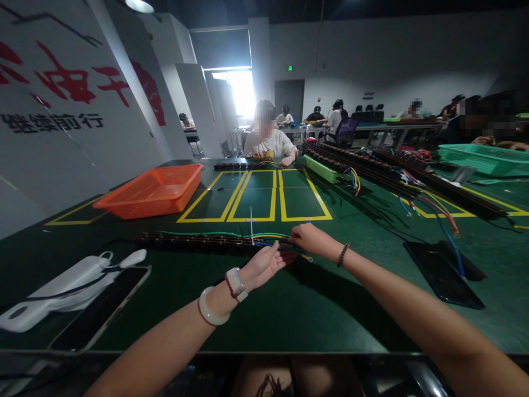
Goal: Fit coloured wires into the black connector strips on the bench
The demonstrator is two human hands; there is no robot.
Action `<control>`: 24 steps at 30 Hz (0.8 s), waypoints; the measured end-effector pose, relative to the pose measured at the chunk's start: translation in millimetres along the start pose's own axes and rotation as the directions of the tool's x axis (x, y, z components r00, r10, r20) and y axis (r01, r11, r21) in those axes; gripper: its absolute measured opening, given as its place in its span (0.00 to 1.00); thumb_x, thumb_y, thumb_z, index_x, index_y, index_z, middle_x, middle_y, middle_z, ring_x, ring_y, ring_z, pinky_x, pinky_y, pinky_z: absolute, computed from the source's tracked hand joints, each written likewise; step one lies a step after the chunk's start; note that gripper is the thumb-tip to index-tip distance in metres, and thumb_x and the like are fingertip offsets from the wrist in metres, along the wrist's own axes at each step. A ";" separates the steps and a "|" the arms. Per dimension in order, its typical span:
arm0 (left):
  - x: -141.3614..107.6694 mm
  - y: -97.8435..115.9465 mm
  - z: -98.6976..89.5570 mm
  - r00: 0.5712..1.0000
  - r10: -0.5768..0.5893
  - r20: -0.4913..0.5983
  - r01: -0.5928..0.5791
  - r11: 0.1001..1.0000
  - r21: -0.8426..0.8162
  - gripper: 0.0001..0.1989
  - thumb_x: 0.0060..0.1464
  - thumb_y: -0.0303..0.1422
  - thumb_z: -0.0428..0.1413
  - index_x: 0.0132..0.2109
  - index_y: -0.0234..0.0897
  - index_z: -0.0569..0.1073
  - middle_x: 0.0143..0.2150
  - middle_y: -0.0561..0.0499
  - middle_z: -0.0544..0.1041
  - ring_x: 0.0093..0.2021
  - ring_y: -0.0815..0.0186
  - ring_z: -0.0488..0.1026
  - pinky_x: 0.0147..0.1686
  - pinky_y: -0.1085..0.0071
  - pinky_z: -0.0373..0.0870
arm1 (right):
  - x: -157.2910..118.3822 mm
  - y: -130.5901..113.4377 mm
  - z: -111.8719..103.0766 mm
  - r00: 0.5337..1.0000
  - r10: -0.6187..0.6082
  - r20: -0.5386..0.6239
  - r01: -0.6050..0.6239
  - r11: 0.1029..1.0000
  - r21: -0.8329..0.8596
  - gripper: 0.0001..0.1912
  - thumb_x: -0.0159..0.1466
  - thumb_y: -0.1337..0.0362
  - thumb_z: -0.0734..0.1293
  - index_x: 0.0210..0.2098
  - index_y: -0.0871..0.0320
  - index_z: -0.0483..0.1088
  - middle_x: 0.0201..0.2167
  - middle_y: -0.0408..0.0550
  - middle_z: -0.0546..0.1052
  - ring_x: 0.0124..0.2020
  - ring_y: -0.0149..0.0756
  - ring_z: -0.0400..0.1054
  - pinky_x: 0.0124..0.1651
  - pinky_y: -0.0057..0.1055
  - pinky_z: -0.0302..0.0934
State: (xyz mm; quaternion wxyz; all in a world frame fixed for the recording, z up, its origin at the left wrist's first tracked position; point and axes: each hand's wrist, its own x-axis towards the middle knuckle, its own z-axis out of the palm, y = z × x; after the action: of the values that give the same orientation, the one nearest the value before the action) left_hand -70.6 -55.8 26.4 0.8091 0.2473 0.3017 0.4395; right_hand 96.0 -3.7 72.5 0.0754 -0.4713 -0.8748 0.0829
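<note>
Together at the wires (pixel 305 256), left hand (pixel 264 267) palm-up, fingers (pixel 285 258) extended, right hand (pixel 311 240) curled, its grip unclear.

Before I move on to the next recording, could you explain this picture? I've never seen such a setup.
No machine here: a camera worn on someone's head looks forward and down at their own bare hands. On the dark green tabletop lies a long, narrow, dark strip with thin coloured wires at its right end; a thin white plastic tie stands up there. The left hand, palm open, is at the wires; the right hand has curled fingers there too, though its exact grip is hidden. Farther back are an orange plastic basket and yellow rectangle outlines. Across the table sits another person in white.
</note>
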 end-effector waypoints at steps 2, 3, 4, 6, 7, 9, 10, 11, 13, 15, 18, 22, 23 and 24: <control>0.1 0.5 -0.5 1.000 -0.004 0.014 0.004 0.999 0.046 0.12 0.59 0.29 0.49 0.47 0.26 0.68 0.46 0.34 0.74 0.49 0.59 0.72 0.55 0.59 0.62 | 5.3 9.3 3.0 0.998 -0.006 0.055 -0.002 0.991 0.132 0.11 0.63 0.64 0.61 0.31 0.63 0.72 0.28 0.48 0.75 0.28 0.30 0.66 0.28 0.24 0.53; 0.6 0.5 -1.1 1.000 -0.004 0.025 0.002 0.998 0.065 0.12 0.60 0.29 0.48 0.48 0.25 0.67 0.47 0.33 0.74 0.50 0.58 0.72 0.56 0.59 0.61 | 7.2 13.2 3.9 0.997 -0.002 0.082 -0.014 0.981 0.193 0.11 0.63 0.63 0.62 0.31 0.63 0.72 0.27 0.47 0.74 0.26 0.29 0.65 0.27 0.24 0.52; 1.3 0.4 -2.1 0.999 -0.001 0.032 -0.001 0.997 0.073 0.13 0.60 0.29 0.48 0.48 0.25 0.67 0.47 0.33 0.73 0.50 0.58 0.71 0.56 0.58 0.61 | 8.4 16.6 4.5 0.993 0.002 0.119 -0.033 0.967 0.254 0.11 0.62 0.63 0.62 0.31 0.64 0.72 0.25 0.46 0.73 0.24 0.28 0.63 0.25 0.23 0.51; 3.1 -0.2 -4.1 0.999 -0.001 0.032 -0.002 0.997 0.081 0.13 0.60 0.30 0.47 0.48 0.24 0.66 0.47 0.32 0.73 0.51 0.57 0.71 0.56 0.58 0.61 | 8.9 21.9 5.7 0.976 -0.005 0.219 -0.085 0.914 0.397 0.11 0.61 0.62 0.62 0.31 0.64 0.71 0.22 0.43 0.71 0.20 0.26 0.60 0.23 0.23 0.50; 3.9 -0.6 -4.9 1.000 -0.003 0.028 0.001 0.997 0.082 0.13 0.60 0.30 0.47 0.48 0.23 0.66 0.48 0.31 0.72 0.51 0.57 0.71 0.56 0.58 0.61 | 8.4 24.1 6.6 0.963 -0.020 0.270 -0.118 0.867 0.484 0.11 0.61 0.61 0.62 0.31 0.64 0.70 0.21 0.42 0.69 0.19 0.25 0.58 0.22 0.23 0.49; 5.0 -1.0 -5.9 1.000 -0.006 0.017 0.005 0.997 0.079 0.14 0.60 0.30 0.47 0.49 0.22 0.65 0.48 0.30 0.71 0.51 0.56 0.71 0.57 0.57 0.60 | 6.9 28.2 8.8 0.931 -0.085 0.354 -0.185 0.728 0.661 0.12 0.61 0.60 0.62 0.31 0.64 0.68 0.20 0.40 0.67 0.17 0.23 0.54 0.20 0.22 0.47; 5.3 -1.1 -6.0 1.000 -0.007 0.014 0.006 0.997 0.077 0.14 0.60 0.29 0.47 0.50 0.22 0.64 0.48 0.30 0.71 0.51 0.56 0.71 0.57 0.57 0.60 | 6.5 30.2 10.2 0.917 -0.130 0.376 -0.210 0.646 0.734 0.12 0.60 0.59 0.62 0.30 0.64 0.67 0.20 0.39 0.66 0.17 0.22 0.53 0.20 0.21 0.46; 5.4 -1.1 -5.9 1.000 -0.009 0.014 0.008 0.997 0.078 0.15 0.60 0.29 0.46 0.50 0.22 0.64 0.49 0.30 0.71 0.51 0.56 0.71 0.57 0.57 0.60 | 6.6 32.3 11.5 0.908 -0.170 0.384 -0.226 0.573 0.788 0.12 0.60 0.59 0.63 0.30 0.63 0.66 0.21 0.38 0.65 0.17 0.21 0.51 0.19 0.21 0.44; 5.5 -1.1 -5.6 1.000 -0.009 0.009 0.008 0.996 0.088 0.14 0.61 0.29 0.46 0.50 0.22 0.64 0.48 0.31 0.72 0.50 0.56 0.71 0.57 0.57 0.60 | 8.5 36.6 14.2 0.898 -0.213 0.384 -0.239 0.496 0.835 0.12 0.60 0.58 0.63 0.30 0.63 0.67 0.20 0.37 0.64 0.16 0.21 0.50 0.19 0.21 0.43; 5.8 -1.1 -5.1 1.000 -0.006 -0.012 0.008 0.995 0.103 0.14 0.61 0.30 0.45 0.49 0.21 0.64 0.47 0.30 0.72 0.48 0.56 0.72 0.56 0.58 0.62 | 12.2 40.2 16.7 0.910 -0.182 0.372 -0.225 0.536 0.814 0.13 0.60 0.57 0.63 0.31 0.63 0.68 0.19 0.38 0.64 0.16 0.21 0.50 0.18 0.21 0.44; 5.9 -1.2 -4.2 0.999 -0.007 -0.036 0.010 0.994 0.111 0.15 0.61 0.30 0.45 0.48 0.19 0.64 0.47 0.28 0.71 0.48 0.55 0.73 0.56 0.59 0.63 | 17.3 42.7 19.5 0.945 -0.066 0.320 -0.184 0.703 0.687 0.14 0.60 0.57 0.63 0.31 0.64 0.69 0.19 0.40 0.67 0.17 0.24 0.55 0.20 0.22 0.49; 5.2 -1.4 -3.8 0.999 -0.009 -0.042 0.014 0.992 0.122 0.14 0.61 0.30 0.46 0.47 0.20 0.64 0.47 0.28 0.72 0.48 0.55 0.73 0.55 0.59 0.63 | 17.8 39.7 20.5 0.970 0.006 0.243 -0.132 0.853 0.505 0.12 0.60 0.58 0.65 0.33 0.63 0.72 0.22 0.44 0.73 0.21 0.27 0.62 0.22 0.23 0.52; 5.3 -1.5 -4.3 0.999 -0.007 -0.042 0.013 0.992 0.127 0.14 0.61 0.30 0.46 0.46 0.20 0.64 0.47 0.28 0.72 0.48 0.55 0.73 0.55 0.59 0.63 | 17.1 38.3 20.3 0.974 0.005 0.228 -0.115 0.874 0.473 0.12 0.60 0.58 0.65 0.34 0.62 0.72 0.23 0.45 0.73 0.21 0.27 0.63 0.23 0.23 0.52; 5.5 -1.7 -5.1 0.999 -0.005 -0.040 0.010 0.991 0.130 0.13 0.61 0.30 0.46 0.46 0.21 0.64 0.46 0.28 0.72 0.48 0.55 0.73 0.55 0.58 0.63 | 16.2 36.9 19.9 0.977 0.002 0.215 -0.100 0.891 0.444 0.13 0.60 0.58 0.65 0.34 0.62 0.72 0.24 0.45 0.74 0.21 0.28 0.64 0.23 0.23 0.53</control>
State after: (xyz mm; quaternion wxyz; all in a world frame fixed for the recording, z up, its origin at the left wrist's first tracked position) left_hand -70.9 -51.3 20.2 0.7868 0.2898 0.3465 0.4206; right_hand 113.0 28.4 45.9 0.0883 -0.4524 -0.8218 0.3349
